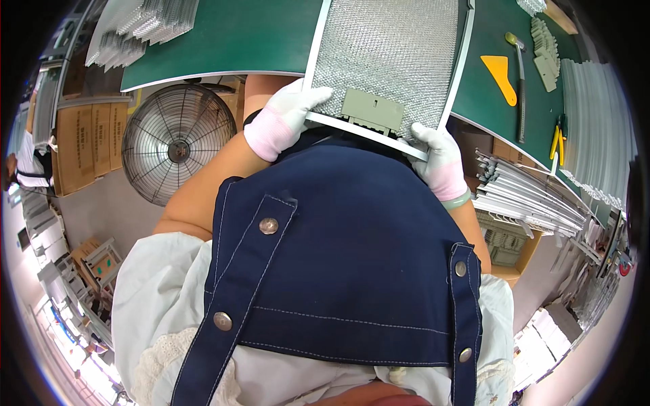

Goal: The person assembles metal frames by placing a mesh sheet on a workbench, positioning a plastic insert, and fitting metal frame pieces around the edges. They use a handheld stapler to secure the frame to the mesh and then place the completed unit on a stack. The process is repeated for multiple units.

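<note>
A framed metal mesh filter panel [393,47] with a silvery rim reaches from the green table toward my body. My left hand [286,116], in a white glove with a pink cuff, grips its near left corner, thumb over the mesh. At the near right corner my right hand [439,154], gloved the same way, is closed on the frame with its thumb on top. A grey-green plastic plate [372,109] with a small slot and a toothed lower edge sits at the panel's near edge, between my hands. My fingers under the frame are hidden.
On the green table [264,44], a yellow scraper [500,76], a hammer [520,91] and yellow-handled pliers [557,142] lie right. Stacked metal strips [592,122] and more grey-green pieces [544,57] stand beyond. Mesh sheets [145,30] lie left; a large fan [179,145] stands below.
</note>
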The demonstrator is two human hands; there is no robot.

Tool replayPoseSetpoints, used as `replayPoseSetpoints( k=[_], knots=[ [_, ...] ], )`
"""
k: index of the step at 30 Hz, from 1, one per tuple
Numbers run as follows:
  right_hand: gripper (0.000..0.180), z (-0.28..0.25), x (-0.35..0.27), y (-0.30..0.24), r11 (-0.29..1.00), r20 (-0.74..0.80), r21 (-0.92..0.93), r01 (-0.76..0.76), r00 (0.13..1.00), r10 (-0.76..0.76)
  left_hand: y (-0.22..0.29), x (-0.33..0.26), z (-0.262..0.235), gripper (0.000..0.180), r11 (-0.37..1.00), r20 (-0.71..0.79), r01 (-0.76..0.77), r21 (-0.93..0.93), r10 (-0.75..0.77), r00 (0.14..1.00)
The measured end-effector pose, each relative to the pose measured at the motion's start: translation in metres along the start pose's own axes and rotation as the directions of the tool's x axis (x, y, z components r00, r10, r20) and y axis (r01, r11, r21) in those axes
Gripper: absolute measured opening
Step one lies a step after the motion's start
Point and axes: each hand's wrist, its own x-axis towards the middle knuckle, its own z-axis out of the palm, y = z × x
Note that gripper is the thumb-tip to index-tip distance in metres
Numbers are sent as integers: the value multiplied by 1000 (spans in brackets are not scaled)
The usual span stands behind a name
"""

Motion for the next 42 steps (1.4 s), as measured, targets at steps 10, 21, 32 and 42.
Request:
replayPoseSetpoints(
  k=[10,21,32,42],
  knots=[
    [19,10,-3,6,982,-147,128,142,981,-122,9,10,-16,41,975,194,-6,223,-38,980],
    [26,3,-2,6,956,-114,-177,234,960,-256,3,4,-9,38,996,120,15,89,-26,992],
    [24,-12,-21,1,891,-35,-431,143,984,-175,-2,3,-13,40,970,208,-68,234,19,978],
    [26,-9,-16,-14,958,49,-266,112,994,-102,1,-5,-17,47,987,350,-21,158,-36,936]
  ],
)
